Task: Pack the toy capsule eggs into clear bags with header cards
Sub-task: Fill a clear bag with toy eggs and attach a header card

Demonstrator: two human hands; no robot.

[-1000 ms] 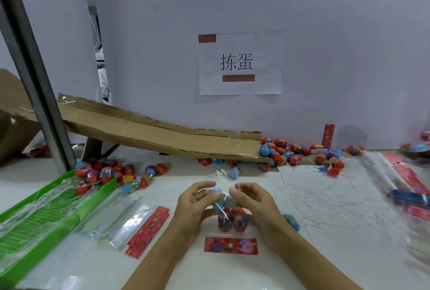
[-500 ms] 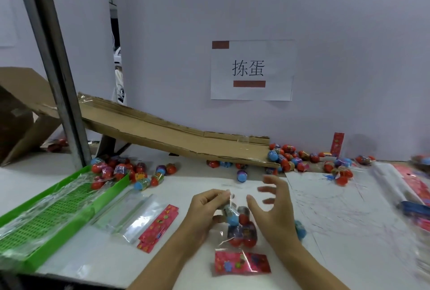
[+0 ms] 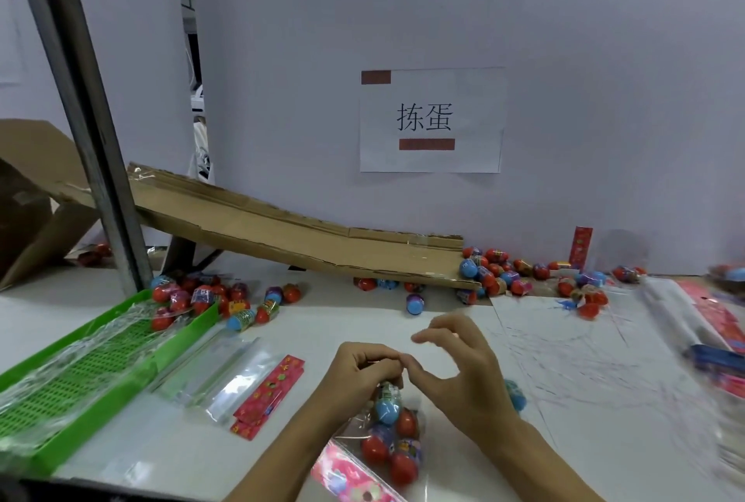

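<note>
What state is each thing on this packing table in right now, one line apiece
Left hand: pinched shut on the top of the clear bag.
Right hand: thumb and forefinger at the bag top, other fingers spread.
Clear bag: filled with capsule eggs, neck gathered.
Header card: lying flat, not attached.
Spare bags: empty, flat.
Cardboard ramp: tilted down to the right.
Green tray: no eggs visible inside, plastic-lined.

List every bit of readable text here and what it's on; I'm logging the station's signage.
"拣蛋": printed in black on the white paper sign stuck to the wall, between two plain red-brown blocks.
Egg wrappers: print present, too small to read.
Red header cards: patterned, no legible words.
Upright red card against the wall: too blurred to read.
Nothing else legible.
</note>
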